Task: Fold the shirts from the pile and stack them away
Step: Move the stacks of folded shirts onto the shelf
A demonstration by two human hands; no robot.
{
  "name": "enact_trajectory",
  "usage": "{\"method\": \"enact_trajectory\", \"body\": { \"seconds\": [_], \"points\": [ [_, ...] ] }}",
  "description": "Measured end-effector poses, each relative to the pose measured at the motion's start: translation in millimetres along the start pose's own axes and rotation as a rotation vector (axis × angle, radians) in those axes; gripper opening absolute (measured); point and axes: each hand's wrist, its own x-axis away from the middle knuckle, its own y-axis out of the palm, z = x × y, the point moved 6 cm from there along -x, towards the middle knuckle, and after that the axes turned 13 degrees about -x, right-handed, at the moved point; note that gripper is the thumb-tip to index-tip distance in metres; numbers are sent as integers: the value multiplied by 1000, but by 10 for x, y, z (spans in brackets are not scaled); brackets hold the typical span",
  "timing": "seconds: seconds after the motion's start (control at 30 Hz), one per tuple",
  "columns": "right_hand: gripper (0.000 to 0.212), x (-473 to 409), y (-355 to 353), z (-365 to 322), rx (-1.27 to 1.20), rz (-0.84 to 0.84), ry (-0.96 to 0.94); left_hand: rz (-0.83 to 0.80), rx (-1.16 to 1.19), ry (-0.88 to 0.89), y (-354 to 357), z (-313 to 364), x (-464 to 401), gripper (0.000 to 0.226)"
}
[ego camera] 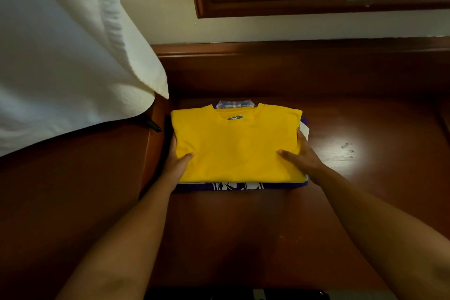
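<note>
Gripping the folded yellow T-shirt (236, 143) at both side edges, I have my left hand (176, 163) and right hand (304, 156) clamped on it, thumbs on top, fingers tucked under. It lies on top of the stack, over a purple printed shirt (241, 186) and a plaid shirt (235, 104), on the dark wooden shelf (353, 117). The cloth looks soft and light, likely to sag, so the sides are the best hold. A white towel (73, 56) hangs at the left, near the stack but clear of it.
</note>
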Motion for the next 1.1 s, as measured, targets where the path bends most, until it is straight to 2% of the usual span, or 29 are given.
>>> {"method": "enact_trajectory", "body": {
  "seconds": [0.3, 0.4, 0.53, 0.73, 0.87, 1.1],
  "points": [
    [103, 72, 84, -148, 88, -23, -125, 20, 21, 126, -94, 96, 139, 97],
    [107, 78, 69, -199, 120, -16, -175, 1, -77, 244, -24, 135, 212, 99],
    [108, 125, 96, -265, 207, 26, -254, -26, -205, 334, -1, 146, 235, 90],
    [93, 116, 170, -244, 358, -26, -286, -99, -243, 264, 12, 76, 126, 70],
    [79, 38, 163, -180, 437, -96, -264, -154, -156, 190, 55, 49, 106, 78],
    [94, -76, 145, -36, 331, -96, -90, -160, -58, 105, 84, 12, 53, 81]
  ]
}}
